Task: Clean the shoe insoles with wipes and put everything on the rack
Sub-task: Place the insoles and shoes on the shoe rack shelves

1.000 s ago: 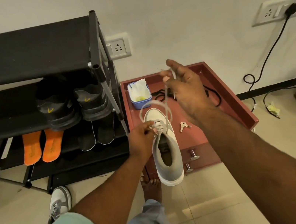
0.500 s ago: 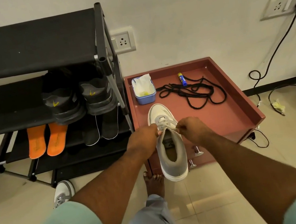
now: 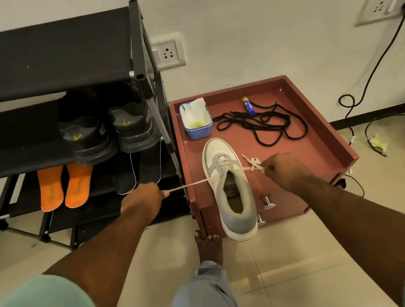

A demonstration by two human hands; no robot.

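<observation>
Your left hand (image 3: 142, 199) pinches one end of the white lace (image 3: 188, 185); your right hand (image 3: 282, 170) grips the other, taut across the shoe (image 3: 231, 188) at frame centre, on the red cabinet (image 3: 328, 149). Orange insoles (image 3: 64, 185) lie on the rack (image 3: 141, 57), left.

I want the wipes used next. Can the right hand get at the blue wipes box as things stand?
Probably not at once: the right hand pinches a lace end of the white shoe, as does the left hand. Once freed, the path to the blue wipes box looks open.
</observation>
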